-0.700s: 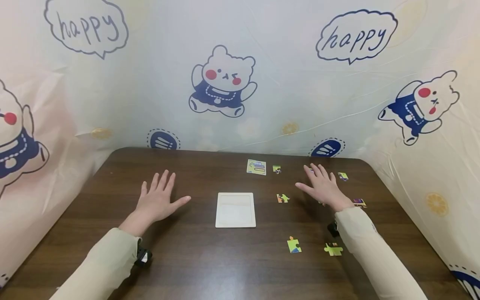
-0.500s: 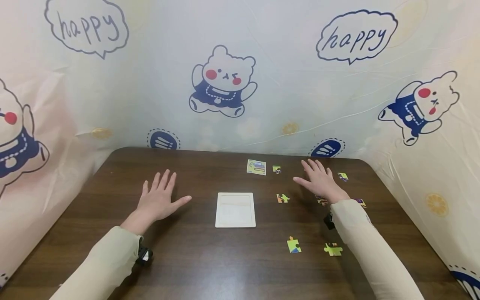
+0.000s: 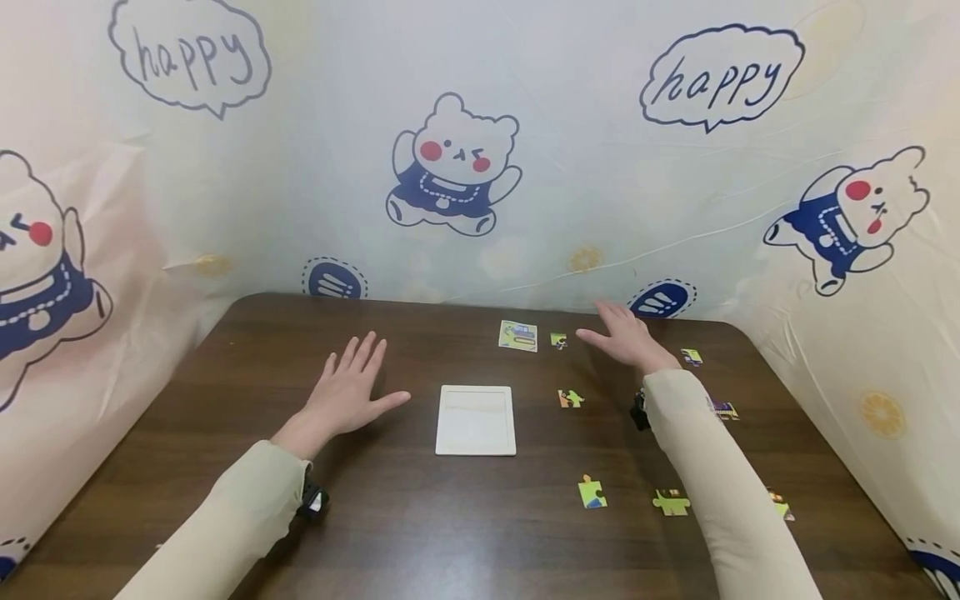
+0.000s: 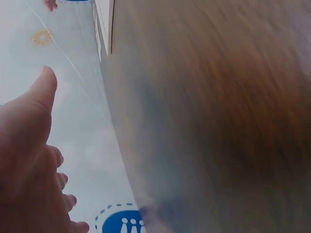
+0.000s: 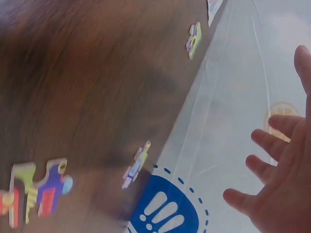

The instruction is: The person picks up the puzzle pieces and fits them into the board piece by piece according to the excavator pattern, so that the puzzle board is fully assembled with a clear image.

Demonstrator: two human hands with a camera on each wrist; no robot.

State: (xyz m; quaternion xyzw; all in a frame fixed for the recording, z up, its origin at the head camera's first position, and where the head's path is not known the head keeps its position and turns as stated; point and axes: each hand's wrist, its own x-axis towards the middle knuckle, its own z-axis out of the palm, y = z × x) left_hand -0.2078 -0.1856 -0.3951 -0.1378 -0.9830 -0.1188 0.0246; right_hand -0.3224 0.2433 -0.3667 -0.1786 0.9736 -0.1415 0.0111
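A blank white puzzle board lies at the middle of the dark wooden table. My left hand hovers flat to its left, fingers spread, holding nothing; the left wrist view shows its palm beside the blurred tabletop. My right hand reaches out near the table's far edge, fingers straight and empty, its thumb close to a small puzzle piece. A picture card lies just left of that piece. In the right wrist view the hand floats above several loose pieces.
Loose puzzle pieces lie scattered on the right half: one beside the board, two near the front, others by my right sleeve. A cartoon-printed plastic sheet walls the table on three sides.
My right hand has moved away from me toward the far edge, uncovering the pieces it was over. The left hand has drifted a little forward and right.
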